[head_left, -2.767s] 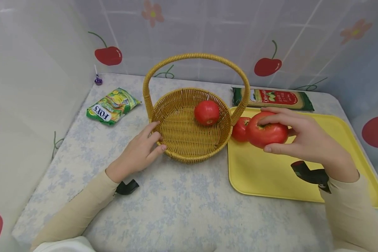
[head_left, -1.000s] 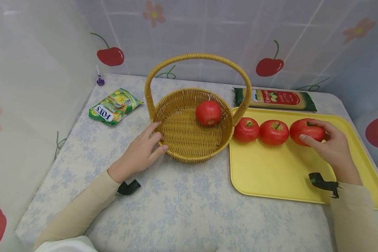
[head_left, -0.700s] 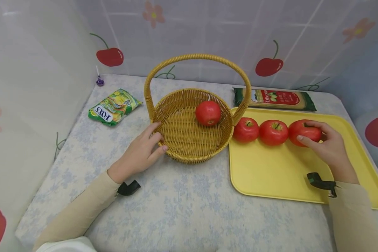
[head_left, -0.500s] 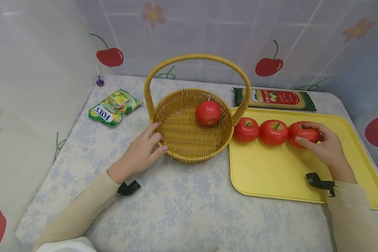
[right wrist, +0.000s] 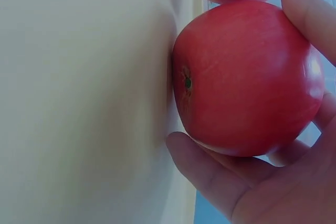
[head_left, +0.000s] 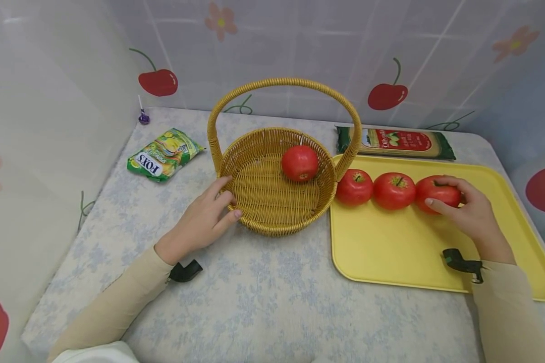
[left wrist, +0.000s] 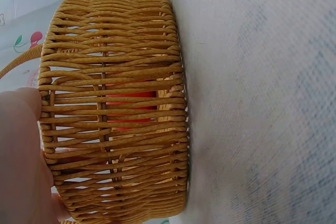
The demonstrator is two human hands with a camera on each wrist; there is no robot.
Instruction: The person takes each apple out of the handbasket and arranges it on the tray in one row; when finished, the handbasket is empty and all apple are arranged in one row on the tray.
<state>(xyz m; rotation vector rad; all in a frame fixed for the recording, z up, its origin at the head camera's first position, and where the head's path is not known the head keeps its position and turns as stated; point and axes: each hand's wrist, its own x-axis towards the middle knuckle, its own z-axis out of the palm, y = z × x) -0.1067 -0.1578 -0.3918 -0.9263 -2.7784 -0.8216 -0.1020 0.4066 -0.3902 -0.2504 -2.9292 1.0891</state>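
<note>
A wicker basket (head_left: 274, 222) with a tall arched handle stands mid-table, one red apple (head_left: 300, 164) inside at its right. My left hand (head_left: 200, 214) holds the basket's left rim, fingertips hooked over the edge; the left wrist view shows it from outside the woven wall. Three red apples form a row on the yellow tray (head_left: 399, 252): a left apple (head_left: 354, 187), a middle apple (head_left: 394, 191) and a right apple (head_left: 436, 194). My right hand (head_left: 474, 214) grips the right apple (right wrist: 247, 77), thumb and fingers around its sides, and the apple seems to rest on the tray.
A green snack bag (head_left: 164, 154) lies left of the basket. Behind it stands a purple lollipop (head_left: 144, 119). A long green-ended food packet (head_left: 397, 143) lies behind the tray. Patterned curtains enclose the table's back and sides.
My right hand, earlier lifting an apple over the tray's left part, is now at the right apple. Within the last second, that apple shifted slightly left, beside the middle one. The left hand stayed.
</note>
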